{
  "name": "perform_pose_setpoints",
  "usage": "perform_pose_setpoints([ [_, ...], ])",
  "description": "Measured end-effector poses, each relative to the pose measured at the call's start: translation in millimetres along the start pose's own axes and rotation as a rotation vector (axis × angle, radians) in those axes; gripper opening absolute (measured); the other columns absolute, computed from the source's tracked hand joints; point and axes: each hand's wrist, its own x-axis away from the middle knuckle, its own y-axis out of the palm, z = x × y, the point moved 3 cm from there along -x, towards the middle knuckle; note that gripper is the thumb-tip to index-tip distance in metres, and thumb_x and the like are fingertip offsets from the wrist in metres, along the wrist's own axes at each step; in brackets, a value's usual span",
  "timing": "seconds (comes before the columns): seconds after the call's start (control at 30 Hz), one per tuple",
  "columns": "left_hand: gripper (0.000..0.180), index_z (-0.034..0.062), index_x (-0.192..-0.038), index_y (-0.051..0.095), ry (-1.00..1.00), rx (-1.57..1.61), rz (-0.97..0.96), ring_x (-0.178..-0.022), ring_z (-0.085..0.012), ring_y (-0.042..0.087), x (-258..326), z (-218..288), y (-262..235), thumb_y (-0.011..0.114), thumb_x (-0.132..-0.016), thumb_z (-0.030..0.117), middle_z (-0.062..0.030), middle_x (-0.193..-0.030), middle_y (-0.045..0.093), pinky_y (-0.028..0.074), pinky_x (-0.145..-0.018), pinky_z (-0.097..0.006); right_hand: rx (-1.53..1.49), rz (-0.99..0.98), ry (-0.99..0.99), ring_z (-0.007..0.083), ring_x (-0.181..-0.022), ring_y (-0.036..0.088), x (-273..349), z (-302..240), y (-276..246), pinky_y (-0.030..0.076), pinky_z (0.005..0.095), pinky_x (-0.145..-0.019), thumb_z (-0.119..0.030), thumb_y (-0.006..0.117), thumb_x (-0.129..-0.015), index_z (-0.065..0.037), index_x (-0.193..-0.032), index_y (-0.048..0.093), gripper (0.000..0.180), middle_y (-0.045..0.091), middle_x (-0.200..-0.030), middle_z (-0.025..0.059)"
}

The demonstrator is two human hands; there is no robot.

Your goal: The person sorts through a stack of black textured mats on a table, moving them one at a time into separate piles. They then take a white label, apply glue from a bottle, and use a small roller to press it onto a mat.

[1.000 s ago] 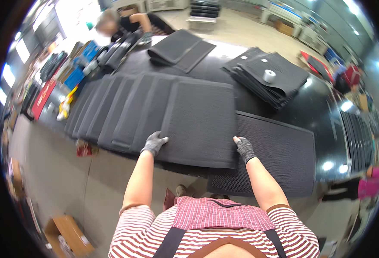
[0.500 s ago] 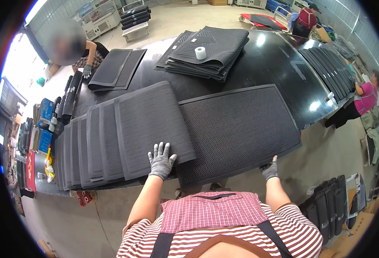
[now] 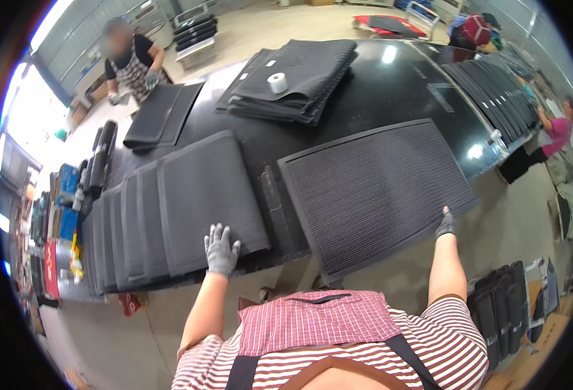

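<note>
My left hand (image 3: 221, 251), in a grey glove, lies flat with fingers spread on the near right corner of the top folded black mat (image 3: 205, 195). Several more folded mats fan out beneath it to the left. On the right, a single black rubber mat (image 3: 371, 188) with a honeycomb-like surface and plain border lies unfolded, its near edge reaching past the table edge. My right hand (image 3: 446, 223), gloved too, grips that near edge toward its right end, thumb on top and fingers hidden underneath. A strip of bare table separates the two.
A mat stack (image 3: 293, 78) with a white tape roll (image 3: 277, 82) on it stands at the table's far side. Another folded mat (image 3: 164, 114) lies far left, beside a co-worker (image 3: 133, 65). More mats (image 3: 491, 97) overlap at right, near a person in pink (image 3: 558, 133).
The unfolded mat has moved right with my right hand, leaving a gap beside the folded mats. My left hand has shifted slightly left. The co-worker at far left has straightened up.
</note>
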Motion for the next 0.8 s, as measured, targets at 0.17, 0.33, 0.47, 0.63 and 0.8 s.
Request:
perform_pose_setpoints([
  [0.17,0.039,0.003,-0.085,0.063,-0.289,1.04,-0.679,-0.057,-0.0231,0.059,52.1,60.9,69.5,0.058,-0.09,0.041,-0.0097,-0.064,0.061,0.047,-0.056,-0.037,-0.22,-0.279,0.031,0.0304,-0.127,0.04,34.6,28.4,28.3,0.026,0.044,-0.109,-0.037,0.062,-0.084,0.0,-0.139,0.038,0.07,0.041,-0.144,0.0108],
  [0.33,0.03,0.0088,-0.106,0.062,-0.109,1.009,-0.904,-0.071,-0.0171,0.055,66.5,120.5,119.9,0.059,-0.091,0.035,-0.004,-0.079,0.059,0.045,-0.059,-0.033,-0.149,-0.062,0.115,0.0286,-0.117,0.05,51.8,39.1,23.3,0.036,0.0418,-0.103,-0.034,0.069,-0.083,0.001,-0.134,0.044,0.068,0.048,-0.137,0.0132],
  [0.47,0.018,0.0099,-0.099,0.058,-0.841,1.66,-1.045,-0.076,-0.018,0.058,72.3,152.0,118.2,0.066,-0.087,0.021,-0.0035,-0.086,0.062,0.048,-0.062,-0.037,-0.114,-0.019,0.2,0.029,-0.115,0.052,11.7,52.7,-6.4,0.041,0.0446,-0.1,-0.03,0.07,-0.083,-0.001,-0.13,0.049,0.059,0.052,-0.134,0.0124],
  [0.63,0.021,0.0044,-0.098,0.06,-0.565,1.609,-0.746,-0.072,-0.0187,0.061,46.0,139.2,63.4,0.069,-0.08,0.009,-0.0037,-0.083,0.062,0.053,-0.065,-0.034,-0.261,-0.136,0.28,0.0267,-0.089,0.054,10.2,48.8,-0.7,0.046,0.0454,-0.086,-0.037,0.072,-0.081,-0.006,-0.107,0.057,0.043,0.058,-0.098,0.008],
  [0.8,0.019,0.0057,-0.094,0.062,-0.661,1.595,-0.649,-0.068,-0.0179,0.061,35.8,135.5,17.1,0.069,-0.076,0.001,-0.0028,-0.08,0.064,0.053,-0.06,-0.032,-0.479,-0.167,0.145,0.0267,-0.094,0.053,20.7,24.9,-7.9,0.046,0.0461,-0.087,-0.041,0.068,-0.082,-0.006,-0.108,0.056,0.045,0.058,-0.106,0.0076],
])
